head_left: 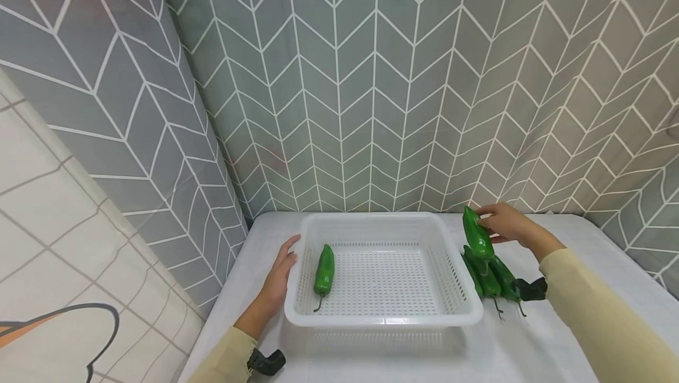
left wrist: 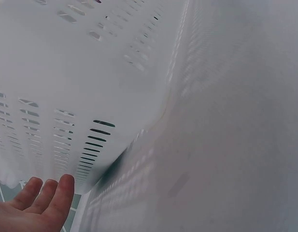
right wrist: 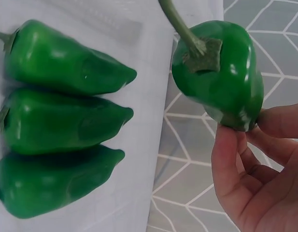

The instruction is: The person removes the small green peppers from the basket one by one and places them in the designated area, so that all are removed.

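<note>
My right hand (head_left: 506, 222) pinches a green pepper (head_left: 477, 233) between thumb and fingers, off the table. In the right wrist view the raised pepper (right wrist: 221, 72) shows its stem end, and the fingertips hold it at the lower end. Three more green peppers (right wrist: 66, 121) lie side by side on the table below it. My left hand (head_left: 278, 277) rests against the left side of a white perforated basket (head_left: 382, 321), its fingers (left wrist: 62, 198) fairly straight along the outer wall. One green pepper (head_left: 325, 271) lies inside the basket, near the left wall.
The basket stands on a white-covered table (head_left: 562, 336), with the loose peppers just to its right. Behind the table hangs a grey curtain (head_left: 371, 106) with a white chevron pattern. White tiling (head_left: 58, 224) lies at the left.
</note>
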`<state>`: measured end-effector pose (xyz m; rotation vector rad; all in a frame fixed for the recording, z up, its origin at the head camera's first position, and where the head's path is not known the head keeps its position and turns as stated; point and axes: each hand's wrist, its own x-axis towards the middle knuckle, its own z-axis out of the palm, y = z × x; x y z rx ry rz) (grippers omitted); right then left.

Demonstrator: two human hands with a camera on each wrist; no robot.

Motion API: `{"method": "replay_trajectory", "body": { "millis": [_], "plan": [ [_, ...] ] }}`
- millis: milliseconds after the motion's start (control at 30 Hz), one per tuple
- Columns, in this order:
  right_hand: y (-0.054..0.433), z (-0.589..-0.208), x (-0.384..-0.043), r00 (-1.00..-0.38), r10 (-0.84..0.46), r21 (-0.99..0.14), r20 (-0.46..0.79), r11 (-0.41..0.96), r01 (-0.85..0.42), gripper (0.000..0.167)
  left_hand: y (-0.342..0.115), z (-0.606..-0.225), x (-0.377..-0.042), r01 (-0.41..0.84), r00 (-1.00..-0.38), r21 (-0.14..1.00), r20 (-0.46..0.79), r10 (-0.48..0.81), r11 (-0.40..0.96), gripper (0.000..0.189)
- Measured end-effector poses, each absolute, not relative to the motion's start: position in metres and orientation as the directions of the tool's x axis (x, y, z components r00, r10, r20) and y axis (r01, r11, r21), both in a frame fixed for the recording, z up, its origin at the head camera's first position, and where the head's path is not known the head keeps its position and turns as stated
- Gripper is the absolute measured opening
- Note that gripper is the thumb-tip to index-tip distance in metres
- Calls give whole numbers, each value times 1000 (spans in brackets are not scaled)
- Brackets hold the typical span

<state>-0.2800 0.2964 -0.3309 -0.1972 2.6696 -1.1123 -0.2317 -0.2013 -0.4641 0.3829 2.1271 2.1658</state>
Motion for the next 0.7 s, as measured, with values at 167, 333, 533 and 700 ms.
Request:
{"method": "replay_trajectory", "body": {
  "millis": [167,333,533,700],
  "plan": [
    [303,-335,-278,-962,-209,-698,-176,716,-28,49,-202,-466,-231,106,-968,994,112,226,-38,49],
    [311,-341,-277,-962,-200,-678,-184,735,-23,48,-203,-466,-230,104,-968,994,111,223,-44,49],
    [321,-348,-277,-967,-179,-651,-182,759,-18,46,-205,-466,-230,108,-966,993,114,232,-39,49],
    [329,-351,-278,-968,-152,-632,-198,775,7,46,-206,-466,-231,114,-966,993,118,232,-34,48]
  ]
}}
